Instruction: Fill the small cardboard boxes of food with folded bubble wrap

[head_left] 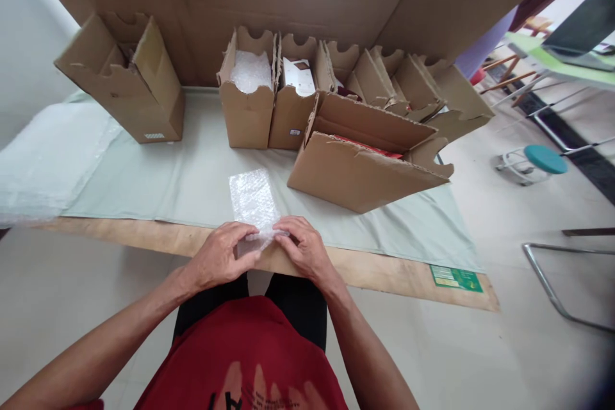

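Observation:
A small clear bubble wrap bag lies at the front of the cloth, its near end lifted over the table's edge. My left hand pinches that near end from the left, thumb below and fingers on top. From the right, my right hand grips the same end between thumb and fingers. A narrow strip of the wrap shows between the two hands. Whether anything lies inside the wrap I cannot make out.
Several open cardboard boxes line the back, one holding bubble wrap and one white items. A long box stands slantwise in front. Another box and a stack of bubble wrap are at left. A blue stool is on the right.

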{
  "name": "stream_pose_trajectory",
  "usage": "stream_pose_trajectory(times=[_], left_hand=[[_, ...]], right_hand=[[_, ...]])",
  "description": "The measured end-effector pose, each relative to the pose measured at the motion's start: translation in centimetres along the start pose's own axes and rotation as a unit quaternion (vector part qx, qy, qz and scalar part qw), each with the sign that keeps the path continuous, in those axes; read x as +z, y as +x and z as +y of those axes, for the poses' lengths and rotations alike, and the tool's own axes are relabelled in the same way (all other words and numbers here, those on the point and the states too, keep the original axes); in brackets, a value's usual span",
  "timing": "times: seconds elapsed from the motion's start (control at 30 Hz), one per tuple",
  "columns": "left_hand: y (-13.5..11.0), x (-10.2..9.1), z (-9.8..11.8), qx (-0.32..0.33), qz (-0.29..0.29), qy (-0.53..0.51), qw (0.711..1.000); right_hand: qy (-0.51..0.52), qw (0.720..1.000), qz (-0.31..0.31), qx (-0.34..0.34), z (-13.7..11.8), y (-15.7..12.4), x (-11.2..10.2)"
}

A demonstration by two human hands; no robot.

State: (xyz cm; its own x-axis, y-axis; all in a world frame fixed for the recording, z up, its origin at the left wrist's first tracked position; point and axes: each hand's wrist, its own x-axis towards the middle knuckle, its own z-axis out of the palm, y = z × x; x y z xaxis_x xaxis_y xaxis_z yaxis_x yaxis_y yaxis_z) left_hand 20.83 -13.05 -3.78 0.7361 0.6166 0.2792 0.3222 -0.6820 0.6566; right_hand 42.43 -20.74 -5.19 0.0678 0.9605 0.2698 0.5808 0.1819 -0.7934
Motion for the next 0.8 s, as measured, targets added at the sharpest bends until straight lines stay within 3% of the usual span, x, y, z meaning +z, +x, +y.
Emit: stream_pose_trajectory(times=[0.17, 0.33, 0.43, 0.53, 0.67, 0.73, 0.8], left_hand=[[-0.5, 0.6, 0.3, -0.020, 0.046, 0.005, 0.999], [0.3, 0.7, 0.0, -0.167, 0.076, -0.039, 0.982], [1.0, 0.5, -0.3, -0.248, 0.057, -0.046, 0.966], [1.7, 0.3, -0.8, -0.293, 0.025, -0.025, 0.955], [3.1, 0.1, -1.4, -0.308, -0.008, 0.026, 0.951], [3.3, -0.1, -1.4, -0.299, 0.015, 0.029, 0.954], [2.7, -0.3, -1.0, -0.279, 0.090, 0.001, 0.956]], right_hand=[[0.034, 0.994, 0.003, 0.102, -0.5, 0.3, -0.3], [0.038, 0.987, 0.008, 0.154, -0.3, 1.2, 0.5], [-0.021, 0.991, 0.069, 0.115, -0.4, 1.2, 0.6], [-0.133, 0.986, 0.105, -0.004, -1.0, 0.5, 0.4], [-0.218, 0.967, -0.050, -0.123, -1.4, 0.5, 0.4], [-0.226, 0.961, -0.109, -0.119, -1.2, 1.3, 0.7], [-0.216, 0.965, -0.123, -0.080, -0.9, 2.4, 0.8]])
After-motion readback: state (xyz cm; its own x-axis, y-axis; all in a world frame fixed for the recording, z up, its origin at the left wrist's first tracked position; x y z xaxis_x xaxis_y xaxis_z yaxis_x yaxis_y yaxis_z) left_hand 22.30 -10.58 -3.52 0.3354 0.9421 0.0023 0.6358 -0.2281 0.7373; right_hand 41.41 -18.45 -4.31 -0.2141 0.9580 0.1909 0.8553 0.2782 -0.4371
